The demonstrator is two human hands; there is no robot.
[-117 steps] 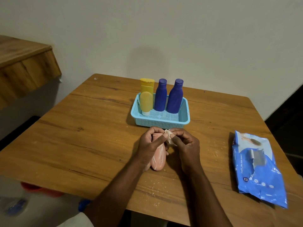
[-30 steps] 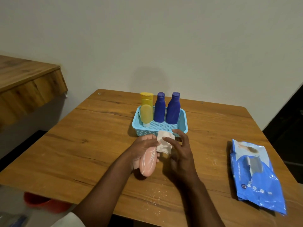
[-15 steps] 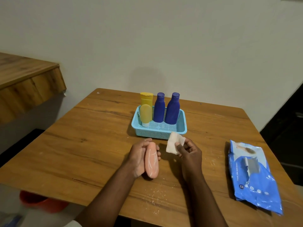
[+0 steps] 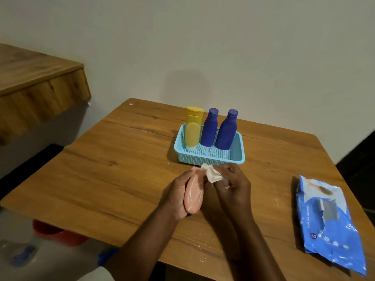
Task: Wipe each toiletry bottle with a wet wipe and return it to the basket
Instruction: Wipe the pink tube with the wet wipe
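My left hand [image 4: 177, 194] grips a pink bottle [image 4: 193, 197], held lengthwise just above the wooden table [image 4: 121, 169]. A crumpled white wet wipe [image 4: 211, 173] is pinched in my right hand [image 4: 233, 184] and pressed against the bottle's far end. Directly behind my hands stands a light blue basket [image 4: 237, 153]. It holds a yellow tube [image 4: 193, 128] on the left and two dark blue bottles [image 4: 209, 128] [image 4: 226, 131], all upright along its back wall.
A blue pack of wet wipes [image 4: 328, 222] lies on the table at the right, near the edge. A wooden shelf [image 4: 36, 82] juts from the wall at the left. A red tub [image 4: 58, 234] sits on the floor below the table's front left edge.
My right hand has brought the wipe back from beside the bottle onto the bottle's far end. The wipe is now more crumpled. The basket and its bottles have not moved.
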